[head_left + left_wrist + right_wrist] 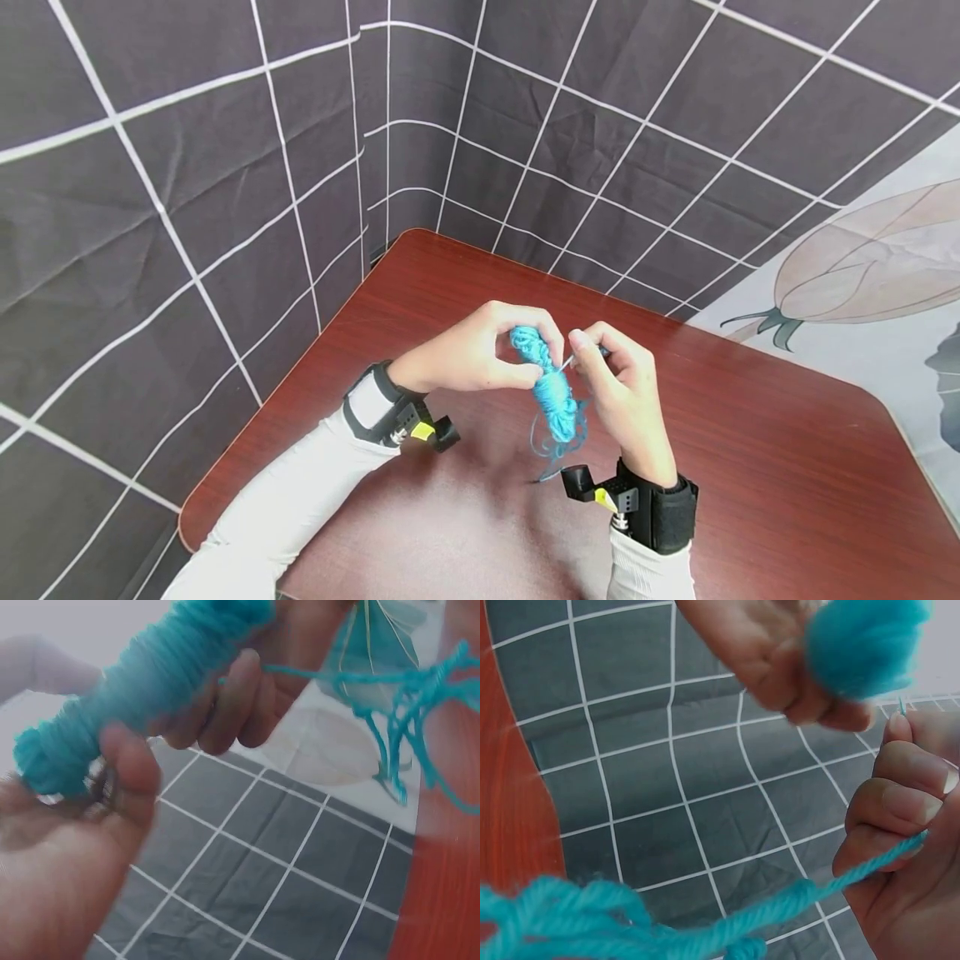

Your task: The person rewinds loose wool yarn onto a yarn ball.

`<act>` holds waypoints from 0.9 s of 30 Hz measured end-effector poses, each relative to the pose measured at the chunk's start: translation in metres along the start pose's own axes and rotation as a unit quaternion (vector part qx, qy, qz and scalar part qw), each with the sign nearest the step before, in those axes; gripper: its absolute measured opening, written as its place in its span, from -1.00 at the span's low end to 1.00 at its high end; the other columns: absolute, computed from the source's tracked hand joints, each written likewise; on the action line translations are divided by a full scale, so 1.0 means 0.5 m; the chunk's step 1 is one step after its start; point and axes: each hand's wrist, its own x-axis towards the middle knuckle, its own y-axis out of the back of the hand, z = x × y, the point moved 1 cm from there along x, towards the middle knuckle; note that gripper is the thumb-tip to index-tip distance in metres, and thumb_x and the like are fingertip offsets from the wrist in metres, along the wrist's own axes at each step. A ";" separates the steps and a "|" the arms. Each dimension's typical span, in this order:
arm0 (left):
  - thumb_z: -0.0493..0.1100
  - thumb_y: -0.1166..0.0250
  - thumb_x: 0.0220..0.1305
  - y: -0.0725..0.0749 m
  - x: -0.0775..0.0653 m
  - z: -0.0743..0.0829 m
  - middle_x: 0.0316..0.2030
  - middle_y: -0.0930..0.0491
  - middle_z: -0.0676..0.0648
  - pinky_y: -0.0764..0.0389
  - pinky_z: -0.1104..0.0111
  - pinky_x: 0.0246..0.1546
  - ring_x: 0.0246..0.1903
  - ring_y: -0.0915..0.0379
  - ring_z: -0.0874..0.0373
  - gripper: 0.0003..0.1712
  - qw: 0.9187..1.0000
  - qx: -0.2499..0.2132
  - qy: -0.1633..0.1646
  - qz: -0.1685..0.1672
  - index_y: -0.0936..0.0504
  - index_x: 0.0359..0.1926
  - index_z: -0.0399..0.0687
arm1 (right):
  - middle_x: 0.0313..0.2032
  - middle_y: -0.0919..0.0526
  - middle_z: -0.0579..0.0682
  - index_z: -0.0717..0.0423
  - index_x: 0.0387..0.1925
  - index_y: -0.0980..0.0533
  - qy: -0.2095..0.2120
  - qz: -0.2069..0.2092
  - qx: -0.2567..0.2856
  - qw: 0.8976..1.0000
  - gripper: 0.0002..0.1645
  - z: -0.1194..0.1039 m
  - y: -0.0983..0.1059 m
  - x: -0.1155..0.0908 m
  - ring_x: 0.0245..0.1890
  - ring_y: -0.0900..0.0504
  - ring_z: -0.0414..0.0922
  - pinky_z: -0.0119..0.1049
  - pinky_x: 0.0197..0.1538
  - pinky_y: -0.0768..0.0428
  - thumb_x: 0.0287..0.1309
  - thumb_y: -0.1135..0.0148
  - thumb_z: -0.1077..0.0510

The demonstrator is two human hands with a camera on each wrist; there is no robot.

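Observation:
A bundle of turquoise yarn [556,397], wound round its middle with looped ends, is held above the table. My left hand [480,346] grips its upper end between thumb and fingers. Close by on the right, my right hand [621,383] pinches a strand of the yarn that runs taut from the bundle. In the right wrist view the strand [870,864] passes through the curled fingers [904,802] of that hand. Loose yarn loops [409,712] hang below, seen in the left wrist view.
Beneath both hands lies a reddish-brown table [750,433] with rounded corners. Dark cloth with a white grid [450,100] hangs behind and to the left. At the right is a white panel [885,275] with a flower print.

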 end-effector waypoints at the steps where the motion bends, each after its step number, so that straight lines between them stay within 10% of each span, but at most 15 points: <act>1: -0.50 -0.19 -0.03 0.000 0.001 -0.002 -0.41 -0.55 -0.21 -0.49 0.48 -0.42 -0.39 -0.40 0.18 -0.87 1.000 -0.028 -0.012 0.004 -0.53 -0.37 -0.37 | -0.79 -0.24 -0.15 0.22 -0.60 -0.43 0.000 0.002 0.003 1.000 -0.73 0.000 0.000 0.001 -0.78 -0.21 -0.23 -0.35 -0.70 -0.19 0.23 -0.04 0.32; 7: -0.62 -0.21 -0.04 0.000 0.007 -0.017 -0.35 -0.49 -0.30 -0.56 0.35 -0.28 -0.25 -0.40 -0.02 -0.80 0.984 -0.137 -0.090 0.065 -0.48 -0.32 -0.47 | -0.77 -0.33 -0.16 0.27 -0.54 -0.46 0.014 0.000 0.029 0.999 -0.76 0.001 0.002 0.004 -0.79 -0.30 -0.23 -0.37 -0.74 -0.22 0.24 0.01 0.37; 15: -0.65 -0.22 -0.10 -0.001 0.008 -0.008 -0.33 -0.46 -0.35 -0.56 0.35 -0.28 -0.23 -0.39 -0.11 -0.78 0.974 -0.133 -0.111 0.149 -0.46 -0.35 -0.50 | -0.74 -0.30 -0.11 0.25 -0.53 -0.46 0.012 -0.012 0.017 1.000 -0.79 0.002 0.000 0.002 -0.71 -0.26 -0.21 -0.35 -0.58 -0.29 0.10 0.01 0.49; 27: -0.51 -0.35 -0.18 -0.010 0.011 0.014 -0.33 -0.53 -0.26 -0.57 0.30 -0.23 -0.23 -0.44 0.07 -0.79 0.949 0.162 -0.124 0.239 -0.56 -0.41 -0.37 | -0.80 -0.19 -0.11 0.25 -0.55 -0.44 0.014 -0.036 0.037 0.999 -0.77 -0.001 -0.003 0.000 -0.79 -0.13 -0.24 -0.34 -0.70 -0.15 0.22 -0.02 0.38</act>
